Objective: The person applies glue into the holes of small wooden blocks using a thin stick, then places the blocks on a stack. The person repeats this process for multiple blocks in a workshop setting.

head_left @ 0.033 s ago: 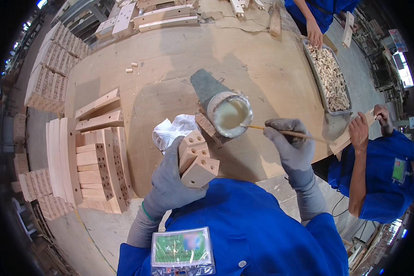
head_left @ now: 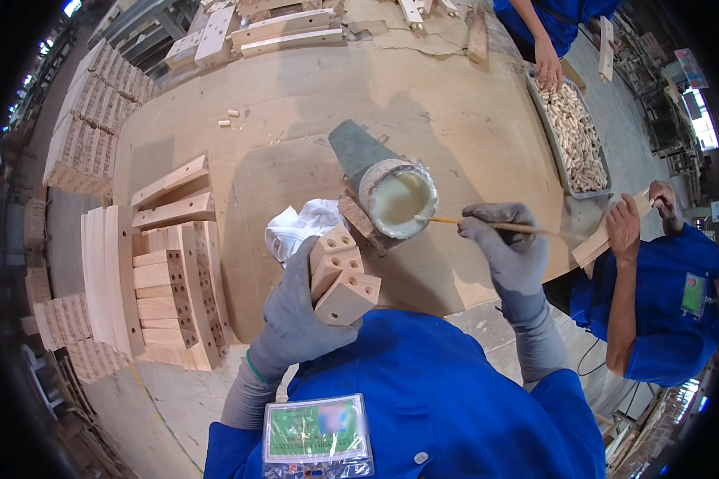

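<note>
Far left on the table [head_left: 471,144]: stack of pale wooden pieces [head_left: 108,271], some with drilled holes. Next, crumpled white cloth [head_left: 299,225], just beyond the gloved left hand [head_left: 295,315]. Left hand is clamped around a bunch of wooden blocks [head_left: 347,299], held in front of the body, drilled ends up. Centre: pot [head_left: 373,182] of whitish liquid; thin stick [head_left: 447,220] has its tip at the pot's right inner rim, liquid contact cannot be told. Gloved right hand [head_left: 511,251] pinches the stick, fingers together. Farther right: tray [head_left: 589,194] of small dowels [head_left: 571,132].
</note>
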{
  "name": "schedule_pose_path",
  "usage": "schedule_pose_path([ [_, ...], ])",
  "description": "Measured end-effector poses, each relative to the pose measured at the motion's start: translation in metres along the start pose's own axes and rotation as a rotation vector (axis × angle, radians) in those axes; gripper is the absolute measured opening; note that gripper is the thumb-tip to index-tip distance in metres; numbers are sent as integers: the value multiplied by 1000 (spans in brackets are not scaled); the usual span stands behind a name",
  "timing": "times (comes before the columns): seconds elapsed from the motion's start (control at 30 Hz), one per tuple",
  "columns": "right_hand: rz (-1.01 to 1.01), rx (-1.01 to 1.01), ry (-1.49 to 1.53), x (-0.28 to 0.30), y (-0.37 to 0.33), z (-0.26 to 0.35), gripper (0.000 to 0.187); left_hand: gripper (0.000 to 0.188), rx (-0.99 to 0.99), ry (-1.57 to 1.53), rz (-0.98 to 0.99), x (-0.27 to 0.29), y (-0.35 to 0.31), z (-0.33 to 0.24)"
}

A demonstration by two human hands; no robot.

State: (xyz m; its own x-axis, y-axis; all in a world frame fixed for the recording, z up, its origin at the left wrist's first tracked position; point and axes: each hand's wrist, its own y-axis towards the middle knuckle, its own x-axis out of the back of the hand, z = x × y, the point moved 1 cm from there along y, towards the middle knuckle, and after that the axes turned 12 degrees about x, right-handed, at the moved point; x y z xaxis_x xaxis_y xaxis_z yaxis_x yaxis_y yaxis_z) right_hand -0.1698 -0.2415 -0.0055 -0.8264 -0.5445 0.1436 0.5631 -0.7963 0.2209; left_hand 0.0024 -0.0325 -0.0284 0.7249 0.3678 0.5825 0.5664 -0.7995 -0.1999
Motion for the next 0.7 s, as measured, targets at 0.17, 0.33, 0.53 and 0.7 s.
schedule_pose_path([
  [0.17, -93, -162, 303, 4, 15, 25, 15, 105, 54, 0, 29, 3, 0, -5],
  [0.33, 180, -213, 353, -1, 27, 47, 20, 106, 38, 13, 48, -1, 1, -9],
  [0.53, 353, -358, 374, -17, 27, 66, 26, 103, 19, 26, 43, 0, -3, -15],
  [0.7, 513, -374, 306, -20, 24, 65, 26, 102, -4, -29, 53, -1, -4, -15],
])
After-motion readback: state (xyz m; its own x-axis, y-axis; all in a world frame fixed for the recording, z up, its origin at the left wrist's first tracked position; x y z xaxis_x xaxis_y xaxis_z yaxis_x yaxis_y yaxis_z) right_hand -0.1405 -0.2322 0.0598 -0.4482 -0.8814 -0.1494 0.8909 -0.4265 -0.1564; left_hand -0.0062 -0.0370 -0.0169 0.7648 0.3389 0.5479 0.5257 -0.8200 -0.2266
